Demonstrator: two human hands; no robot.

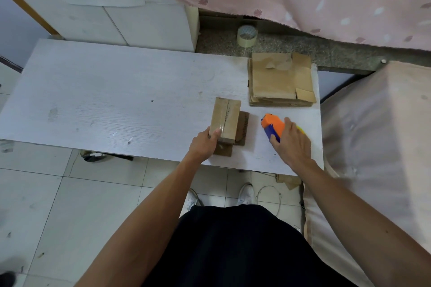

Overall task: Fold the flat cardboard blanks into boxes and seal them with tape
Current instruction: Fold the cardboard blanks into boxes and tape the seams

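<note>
One box [225, 121] is up and standing at about four o'clock on the table [105, 100], and a strip of glossy clear tape runs down its top seam and over the near edge. So that face looks sealed. Brown flaps splay out flat from its base, one to three o'clock and one to six o'clock; I'd judge the underside is not yet closed.

The left hand [206, 143] grips the box's near corner, thumb on top and fingers wrapped round the side. The right hand [292, 144] curls over the tape dispenser [272, 127], a chunky orange plastic shell with a blue handle, lying on the table just beside the box at its three o'clock.

Plenty remains: a stack of flat blanks [279, 79] sits at two o'clock, matte kraft cardboard, soft-cornered, with scraps of tape on top. A spare tape roll [247, 36] stands on the speckled stone ledge [303, 46] at one o'clock. The table is pale, grained and scuffed.
</note>
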